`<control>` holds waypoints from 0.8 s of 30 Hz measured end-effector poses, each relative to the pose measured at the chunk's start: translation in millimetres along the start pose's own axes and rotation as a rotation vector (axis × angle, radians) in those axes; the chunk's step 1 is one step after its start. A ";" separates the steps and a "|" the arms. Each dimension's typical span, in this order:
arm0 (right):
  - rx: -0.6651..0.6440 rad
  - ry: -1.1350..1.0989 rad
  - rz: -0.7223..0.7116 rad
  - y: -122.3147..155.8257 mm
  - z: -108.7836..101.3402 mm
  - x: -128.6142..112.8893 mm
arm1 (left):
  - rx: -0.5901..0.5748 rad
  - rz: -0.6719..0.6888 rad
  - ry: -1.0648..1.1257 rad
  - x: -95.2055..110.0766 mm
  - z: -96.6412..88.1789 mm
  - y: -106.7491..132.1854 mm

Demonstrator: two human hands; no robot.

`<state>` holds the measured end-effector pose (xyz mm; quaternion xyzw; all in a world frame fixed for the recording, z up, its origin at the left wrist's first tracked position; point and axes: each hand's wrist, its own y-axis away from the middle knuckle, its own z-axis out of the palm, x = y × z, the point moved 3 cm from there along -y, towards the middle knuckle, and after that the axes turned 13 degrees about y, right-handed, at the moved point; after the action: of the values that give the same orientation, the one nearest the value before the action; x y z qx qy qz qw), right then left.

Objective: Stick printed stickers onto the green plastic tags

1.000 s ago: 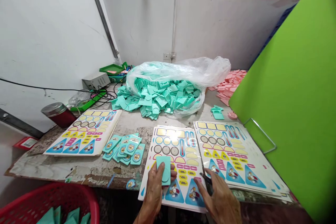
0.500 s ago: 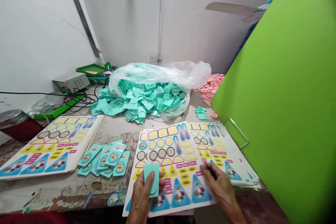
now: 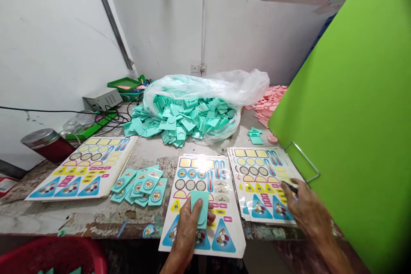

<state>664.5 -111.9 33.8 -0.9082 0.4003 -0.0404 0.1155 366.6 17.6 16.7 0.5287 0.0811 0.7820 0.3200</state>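
My left hand (image 3: 186, 231) holds a flat teal plastic tag (image 3: 199, 208) against the lower part of a stack of printed sticker sheets (image 3: 202, 192). My right hand (image 3: 310, 209) rests over the right edge of a second sticker-sheet stack (image 3: 263, 184), with a small dark tool (image 3: 291, 187) pinched in its fingers. The tool's tip is hidden. Further left, several teal tags with round stickers (image 3: 139, 187) lie overlapping beside a single sticker sheet (image 3: 86, 167).
A plastic bag (image 3: 205, 87) spills a large heap of teal tags (image 3: 189, 117) at the back. Pink pieces (image 3: 268, 105) lie behind a tall green board (image 3: 349, 107) on the right. A grey electrical box (image 3: 102, 98), cables and a green tray (image 3: 123, 84) stand back left. A red basket (image 3: 54, 254) sits below the table.
My right hand has moved right to the far edge of the right stack. The sheets under my hands now lie as two separate stacks. My left hand still holds the teal tag.
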 end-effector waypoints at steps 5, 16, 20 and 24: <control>0.102 -0.252 -0.641 33.1 -2.2 -102.2 | -0.085 0.013 0.007 -11.2 19.8 -14.5; 0.154 -0.056 -0.794 38.7 4.6 -129.4 | -0.117 0.094 -0.010 -24.2 22.3 -32.9; 0.098 -0.093 -0.762 37.9 6.9 -129.3 | -0.105 0.068 -0.034 -22.3 23.9 -31.6; -0.012 -0.220 -0.761 33.7 10.8 -131.5 | -0.102 0.070 -0.054 -21.3 24.0 -31.9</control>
<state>553.1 -35.2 17.7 -0.9912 0.0207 0.0194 0.1290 405.9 25.0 -4.4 0.5349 0.0138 0.7814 0.3210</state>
